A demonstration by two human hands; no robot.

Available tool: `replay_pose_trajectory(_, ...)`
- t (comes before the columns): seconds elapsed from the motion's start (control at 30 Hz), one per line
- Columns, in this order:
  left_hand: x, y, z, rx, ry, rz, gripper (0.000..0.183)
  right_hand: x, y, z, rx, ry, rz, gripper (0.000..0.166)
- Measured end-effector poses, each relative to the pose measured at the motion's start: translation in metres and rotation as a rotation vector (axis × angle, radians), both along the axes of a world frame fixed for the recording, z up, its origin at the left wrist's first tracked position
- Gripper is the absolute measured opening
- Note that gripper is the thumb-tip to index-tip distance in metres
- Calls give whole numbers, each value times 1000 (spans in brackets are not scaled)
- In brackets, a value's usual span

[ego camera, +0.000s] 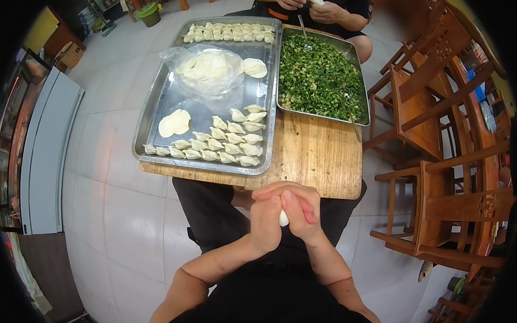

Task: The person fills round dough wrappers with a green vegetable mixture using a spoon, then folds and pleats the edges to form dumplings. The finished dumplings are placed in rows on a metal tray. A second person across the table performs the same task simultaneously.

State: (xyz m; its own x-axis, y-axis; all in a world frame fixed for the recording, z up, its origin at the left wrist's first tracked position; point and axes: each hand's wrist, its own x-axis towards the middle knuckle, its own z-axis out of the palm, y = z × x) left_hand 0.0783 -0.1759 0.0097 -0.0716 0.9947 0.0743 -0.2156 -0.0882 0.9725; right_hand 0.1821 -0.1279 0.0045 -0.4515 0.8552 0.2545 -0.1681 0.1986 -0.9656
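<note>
Both my hands are clasped together in front of me, just off the near edge of the wooden board. My left hand and my right hand squeeze a dumpling between them, thumbs side by side on top. Only a small white end of its dough shows; the fingers hide the rest. Ahead to the left, rows of finished dumplings lie in a metal tray. The same tray holds loose wrappers and a stack of wrappers in a plastic bag.
A metal pan of chopped green filling sits right of the tray, with spoons in it. Both rest on a wooden board. Across from me, another person's hands hold a dumpling. Wooden chairs stand at the right.
</note>
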Motion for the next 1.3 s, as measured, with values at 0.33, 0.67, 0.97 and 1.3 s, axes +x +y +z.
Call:
replay_pose_trajectory(0.33, -41, 27, -16, -400, -716, -280, 57, 20, 33, -3, 18, -64, -86, 29)
replay_pose_trajectory(0.67, -51, 23, -5, -357, -384, -215, 52, 9, 33, 5, 397, -367, -173, 5)
replay_pose_trajectory(0.97, -42, 12, -23, 157, 119, 162, 13, 3, 28, -2, 179, -167, -251, 14)
replay_pose_trajectory(1.3, -40, 12, -20, 73, -167, 316, 8, -3, 11, -9, -105, 181, -185, 28)
